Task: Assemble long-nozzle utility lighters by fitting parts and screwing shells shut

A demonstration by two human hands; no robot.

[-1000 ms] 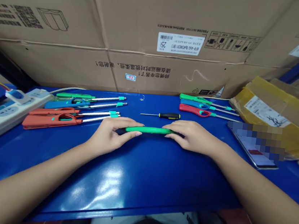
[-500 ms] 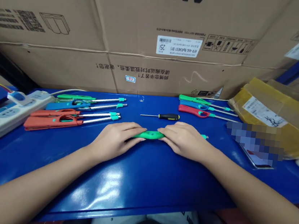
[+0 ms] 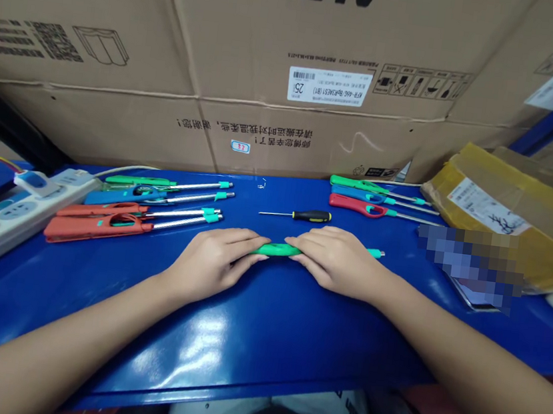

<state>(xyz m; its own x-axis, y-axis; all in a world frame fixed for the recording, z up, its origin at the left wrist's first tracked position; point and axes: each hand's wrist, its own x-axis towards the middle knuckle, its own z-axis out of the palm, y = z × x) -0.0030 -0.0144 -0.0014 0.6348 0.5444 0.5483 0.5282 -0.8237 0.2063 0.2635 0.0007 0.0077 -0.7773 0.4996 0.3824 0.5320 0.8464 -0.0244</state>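
Observation:
Between my two hands is a green long-necked gas lighter [image 3: 278, 250], held sideways above the blue table. My left hand [image 3: 220, 257] is closed round its handle's left end. Closer to the neck, my right hand [image 3: 333, 258] grips the handle and hides most of the lighter's tube; a turquoise tip pokes out on the right, beyond the knuckles. Just behind the hands lies a screwdriver [image 3: 310, 216] with a black and yellow handle, its shaft pointing left.
Several lighters in orange, blue and green [image 3: 97, 225] lie at left beside a white power strip [image 3: 13, 215]. Green, blue and red lighters [image 3: 357, 205] lie back right. A phone [image 3: 464, 274] and a yellow-taped carton [image 3: 533, 252] are at right. A large cardboard box [image 3: 248, 109] stands behind.
My right hand has shifted slightly left along the green lighter's handle, and a bit less green shows between the hands. The other things lie as before.

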